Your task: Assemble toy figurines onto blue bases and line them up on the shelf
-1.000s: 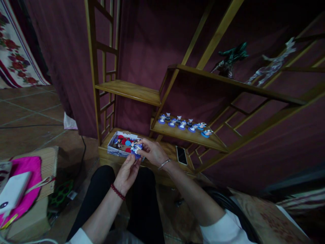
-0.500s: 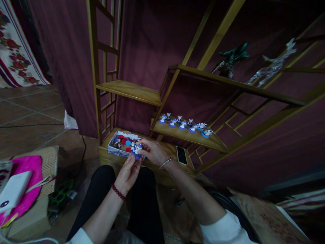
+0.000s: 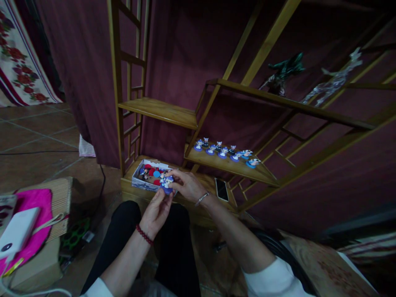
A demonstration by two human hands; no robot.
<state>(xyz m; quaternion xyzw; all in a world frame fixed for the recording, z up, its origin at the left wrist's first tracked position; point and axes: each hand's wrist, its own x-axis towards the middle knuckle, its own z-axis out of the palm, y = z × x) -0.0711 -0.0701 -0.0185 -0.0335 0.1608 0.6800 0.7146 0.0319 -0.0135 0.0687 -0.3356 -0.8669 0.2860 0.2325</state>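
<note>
Figurine [image 3: 167, 184], partly covered by the right hand [image 3: 189, 188].
Box [image 3: 142, 184]: right end hidden behind figurine and hand. Shelf figurines [image 3: 223, 152]: features too small to tell. White device [image 3: 21, 231], floral cloth [image 3: 23, 72]: cut off by left edge.

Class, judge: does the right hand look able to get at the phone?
Probably yes: the phone lies uncovered near the right hand, with nothing visible blocking it, though that hand holds the figurine.
</note>
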